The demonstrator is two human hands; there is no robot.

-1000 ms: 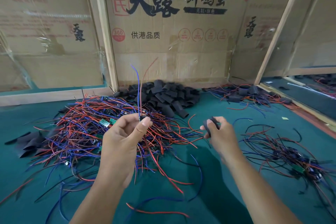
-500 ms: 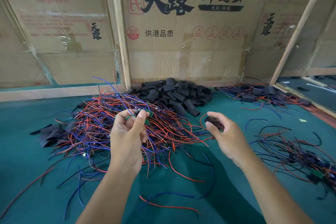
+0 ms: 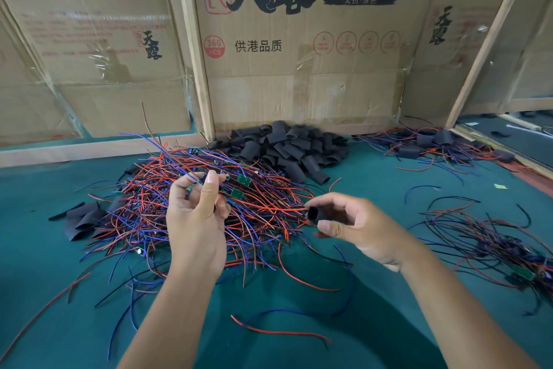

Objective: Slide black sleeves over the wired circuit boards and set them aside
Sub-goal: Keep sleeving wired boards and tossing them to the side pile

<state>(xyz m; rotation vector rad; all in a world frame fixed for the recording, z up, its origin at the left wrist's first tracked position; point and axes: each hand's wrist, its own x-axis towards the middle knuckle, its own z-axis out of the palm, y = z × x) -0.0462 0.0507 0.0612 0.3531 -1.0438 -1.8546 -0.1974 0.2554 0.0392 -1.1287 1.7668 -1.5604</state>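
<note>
1. At centre frame, the left hand [image 3: 196,219] pinches a wired circuit board [image 3: 191,187] between thumb and fingertips; a second ago its blue and red leads stood straight up from the grip, and now the board has been turned so its wires trail away toward the upper left.
2. Right of centre, the right hand [image 3: 356,223] is clamped on a black sleeve [image 3: 314,214] between thumb and forefinger. Since a second ago the sleeve has turned so its open mouth faces left, toward the board.
3. Hands remain apart; board and sleeve do not touch, so this looks like the line-up just before threading.
4. Behind the left hand on the green desk [image 3: 39,249] lies the tangled heap of unsleeved boards [image 3: 239,198]; beyond it, against the cardboard wall [image 3: 299,93], sits the sleeve pile [image 3: 287,147].
5. Finished pieces [image 3: 425,144] seem to lie at upper right; a further wire bundle [image 3: 493,249] sits at the right edge.
</note>
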